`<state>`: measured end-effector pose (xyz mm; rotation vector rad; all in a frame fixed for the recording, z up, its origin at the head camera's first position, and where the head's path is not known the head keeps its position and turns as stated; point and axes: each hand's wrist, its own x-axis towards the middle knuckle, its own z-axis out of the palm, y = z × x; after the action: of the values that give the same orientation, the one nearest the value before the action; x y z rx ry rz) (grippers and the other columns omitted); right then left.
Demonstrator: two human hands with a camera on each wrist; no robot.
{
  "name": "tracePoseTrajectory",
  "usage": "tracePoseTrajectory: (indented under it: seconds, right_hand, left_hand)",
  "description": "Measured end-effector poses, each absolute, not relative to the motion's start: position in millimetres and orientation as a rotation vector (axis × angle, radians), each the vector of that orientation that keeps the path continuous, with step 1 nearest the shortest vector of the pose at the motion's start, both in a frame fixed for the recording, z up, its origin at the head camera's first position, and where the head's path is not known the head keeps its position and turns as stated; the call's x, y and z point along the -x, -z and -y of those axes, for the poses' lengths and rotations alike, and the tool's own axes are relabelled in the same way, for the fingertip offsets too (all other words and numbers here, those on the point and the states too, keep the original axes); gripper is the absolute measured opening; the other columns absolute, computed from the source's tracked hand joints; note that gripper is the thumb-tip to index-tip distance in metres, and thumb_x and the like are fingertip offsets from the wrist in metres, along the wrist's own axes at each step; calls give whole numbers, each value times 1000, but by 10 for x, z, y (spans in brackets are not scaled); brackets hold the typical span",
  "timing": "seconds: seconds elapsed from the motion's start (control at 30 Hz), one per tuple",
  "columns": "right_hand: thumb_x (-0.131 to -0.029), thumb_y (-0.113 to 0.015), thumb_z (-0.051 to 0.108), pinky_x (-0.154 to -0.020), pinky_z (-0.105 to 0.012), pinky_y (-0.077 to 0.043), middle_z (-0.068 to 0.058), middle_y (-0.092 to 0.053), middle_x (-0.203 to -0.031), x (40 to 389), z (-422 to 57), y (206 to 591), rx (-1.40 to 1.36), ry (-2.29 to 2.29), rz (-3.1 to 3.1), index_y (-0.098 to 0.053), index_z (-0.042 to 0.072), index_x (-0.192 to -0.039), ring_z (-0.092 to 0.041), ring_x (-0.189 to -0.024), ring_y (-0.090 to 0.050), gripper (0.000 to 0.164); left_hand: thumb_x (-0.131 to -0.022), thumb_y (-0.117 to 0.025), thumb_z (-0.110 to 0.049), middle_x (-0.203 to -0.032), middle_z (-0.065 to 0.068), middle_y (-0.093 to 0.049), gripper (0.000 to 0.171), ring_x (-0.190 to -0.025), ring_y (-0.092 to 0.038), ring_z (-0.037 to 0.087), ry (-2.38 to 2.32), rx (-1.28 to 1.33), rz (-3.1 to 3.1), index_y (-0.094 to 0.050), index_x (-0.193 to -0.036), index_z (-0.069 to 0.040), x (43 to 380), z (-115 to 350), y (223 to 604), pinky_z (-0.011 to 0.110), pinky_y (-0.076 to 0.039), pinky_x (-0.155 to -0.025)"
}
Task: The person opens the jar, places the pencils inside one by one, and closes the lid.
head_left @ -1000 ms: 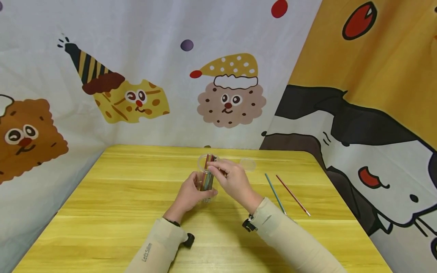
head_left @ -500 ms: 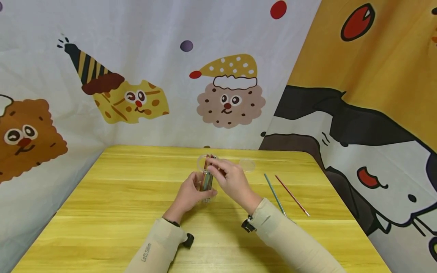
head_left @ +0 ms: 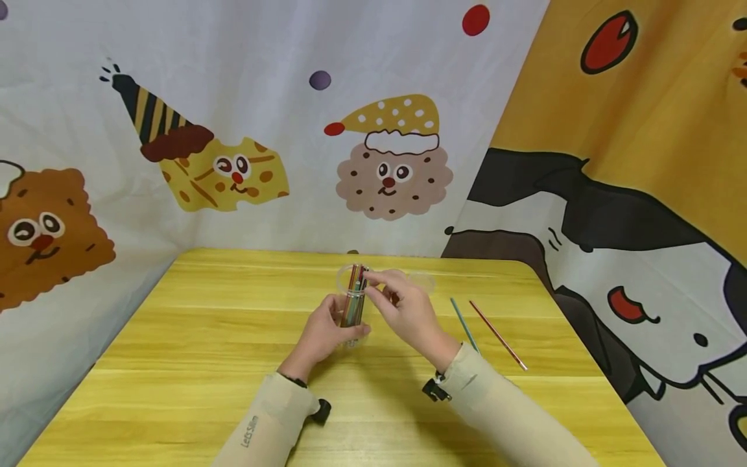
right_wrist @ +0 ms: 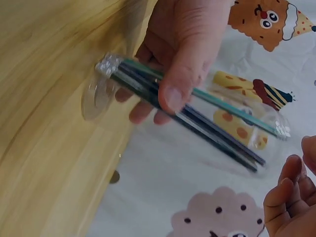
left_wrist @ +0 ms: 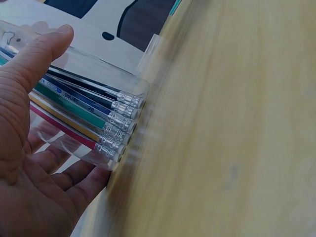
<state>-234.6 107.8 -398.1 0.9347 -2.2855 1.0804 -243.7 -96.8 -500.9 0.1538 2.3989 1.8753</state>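
Observation:
My left hand (head_left: 327, 327) grips a clear plastic tube (left_wrist: 116, 66), thumb on one side and fingers round the other. Several coloured pencils (left_wrist: 74, 101) stand inside, most with their eraser ends at the bottom. One green pencil (right_wrist: 232, 109) has its silver eraser end at the tube's mouth, opposite to the others. Beside the pencil tops is my right hand (head_left: 403, 308), fingers loosely bent. In the right wrist view its fingertips (right_wrist: 291, 168) lie a little apart from the tube, with nothing visible between them.
A teal pencil (head_left: 463, 324) and a red pencil (head_left: 498, 334) lie on the wooden table (head_left: 233, 363), right of the hands. Behind the right hand lies a clear round lid (head_left: 425, 282). A clear ring (head_left: 341, 279) shows behind the pencil tops. A printed curtain (head_left: 262, 78) hangs at the back.
My right hand has drawn slightly right, away from the pencil tops it covered. The green pencil's silver end now shows at the tube's mouth. My left hand stays nearly where it was.

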Motion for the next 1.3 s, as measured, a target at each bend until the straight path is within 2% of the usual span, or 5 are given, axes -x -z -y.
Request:
tracePoseTrajectory:
  seconds: [0.27, 0.43, 0.67, 0.97, 1.3]
  right_hand:
    - [-100, -77, 14, -54, -22, -48, 2, -75, -99, 2362, -1676, 4101, -822, -995, 2408, -77, 14, -125, 0, -64, -53, 25]
    - [-104, -74, 22, -58, -26, -51, -6, -77, -105, 2432, -2200, 4246, -485, -1090, 2659, -76, 12, -128, -11, -73, -63, 26]
    - [-108, -65, 36, -90, -50, -62, -26, -67, -137, 2587, -2874, 4391, -122, -964, 2994, -53, -1, -152, -44, -121, -67, 59]
    - [-106, -67, 45, -94, -58, -59, -41, -55, -145, 2641, -3157, 4515, 16, -856, 3243, -33, -13, -159, -52, -123, -64, 86]
    - [-100, -75, 17, -89, -52, -61, -34, -71, -127, 2762, -3156, 4639, -7, -678, 3265, -52, -15, -144, -45, -111, -71, 59]
  left_hand:
    - [-82, -96, -35, -128, 4, -70, 71, -112, -70, 21, -1899, -154, -2388, -57, -139, -18, 2437, 965, 5010, 46, -60, -97]
    - [-82, -96, -35, -128, 4, -70, 70, -112, -70, 21, -1893, -150, -2390, -57, -139, -18, 2431, 964, 5009, 45, -60, -96]
    - [-82, -96, -36, -127, 4, -70, 71, -111, -70, 21, -1890, -140, -2395, -57, -139, -19, 2435, 970, 5015, 45, -60, -95]
    - [-82, -96, -37, -128, 4, -69, 70, -110, -70, 21, -1885, -154, -2390, -57, -137, -19, 2442, 968, 5007, 44, -60, -95]
    - [-81, -96, -40, -129, 4, -69, 74, -113, -69, 22, -1853, -139, -2420, -56, -139, -18, 2440, 973, 5009, 46, -60, -97]
